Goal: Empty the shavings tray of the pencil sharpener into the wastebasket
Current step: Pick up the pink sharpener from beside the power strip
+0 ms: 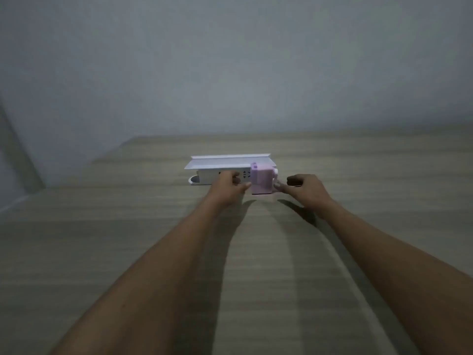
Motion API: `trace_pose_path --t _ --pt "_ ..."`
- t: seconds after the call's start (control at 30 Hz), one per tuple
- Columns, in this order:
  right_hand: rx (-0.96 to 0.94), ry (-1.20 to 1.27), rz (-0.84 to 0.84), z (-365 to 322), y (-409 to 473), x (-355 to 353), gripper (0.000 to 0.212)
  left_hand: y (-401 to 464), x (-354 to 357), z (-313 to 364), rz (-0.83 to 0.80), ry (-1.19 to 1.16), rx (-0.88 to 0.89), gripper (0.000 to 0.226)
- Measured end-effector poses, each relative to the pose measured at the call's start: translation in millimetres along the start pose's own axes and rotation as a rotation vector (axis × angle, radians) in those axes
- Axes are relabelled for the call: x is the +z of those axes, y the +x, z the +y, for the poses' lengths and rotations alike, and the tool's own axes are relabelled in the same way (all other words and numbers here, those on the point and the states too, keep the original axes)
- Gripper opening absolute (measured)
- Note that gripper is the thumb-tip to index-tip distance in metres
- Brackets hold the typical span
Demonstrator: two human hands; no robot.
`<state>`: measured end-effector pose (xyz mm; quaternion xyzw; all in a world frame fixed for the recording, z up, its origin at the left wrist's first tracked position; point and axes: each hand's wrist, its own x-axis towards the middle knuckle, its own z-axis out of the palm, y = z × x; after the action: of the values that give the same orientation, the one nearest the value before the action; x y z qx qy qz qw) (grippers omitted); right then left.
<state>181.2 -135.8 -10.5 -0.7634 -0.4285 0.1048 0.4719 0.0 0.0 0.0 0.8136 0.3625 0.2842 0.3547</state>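
A small pink pencil sharpener [261, 180] stands on the wooden table [153, 239], its crank knob on the right side. My left hand [229, 187] is at its left with fingers curled and the thumb tip pressed against the sharpener's left face. On the other side, my right hand [305, 189] has its fingers curled and a fingertip touching the lower right side, where a pale part sticks out slightly. The sharpener is held between the two hands. I cannot make out the shavings tray clearly, and no wastebasket is in view.
A long white plastic box [217, 170] with an open lid lies right behind the sharpener and my left hand. A grey wall [230, 60] rises behind the table. The table's left edge runs diagonally at the far left.
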Motion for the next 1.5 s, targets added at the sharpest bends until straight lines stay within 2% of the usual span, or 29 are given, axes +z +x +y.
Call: trace_pose_path --t 0.1,0.27,0.43,0.7,0.87,1.03,1.5 --pt "-0.009 0.095 -0.039 9 15 7 0.065 15 8 -11 -0.062 -0.078 0.0 0.067" --pt "-0.071 0.257 -0.143 15 31 13 0.043 27 16 -16 -0.175 -0.133 0.039 0.049" --pt "-0.066 0.374 -0.2 20 46 20 0.047 35 20 -17 -0.194 -0.163 0.052 0.05" --pt "-0.048 0.374 -0.26 12 39 14 0.046 22 12 -13 -0.251 -0.166 0.049 0.052" --pt "-0.075 0.335 -0.256 -5 16 -2 0.04 1 2 -1 -0.248 -0.186 0.045 0.052" --pt "-0.087 0.308 -0.278 -30 -19 -23 0.047 -40 -15 17 -0.252 -0.219 0.065 0.058" --pt "-0.131 0.354 -0.381 -69 -155 -49 0.044 -181 -55 47 -0.249 -0.25 0.126 0.049"
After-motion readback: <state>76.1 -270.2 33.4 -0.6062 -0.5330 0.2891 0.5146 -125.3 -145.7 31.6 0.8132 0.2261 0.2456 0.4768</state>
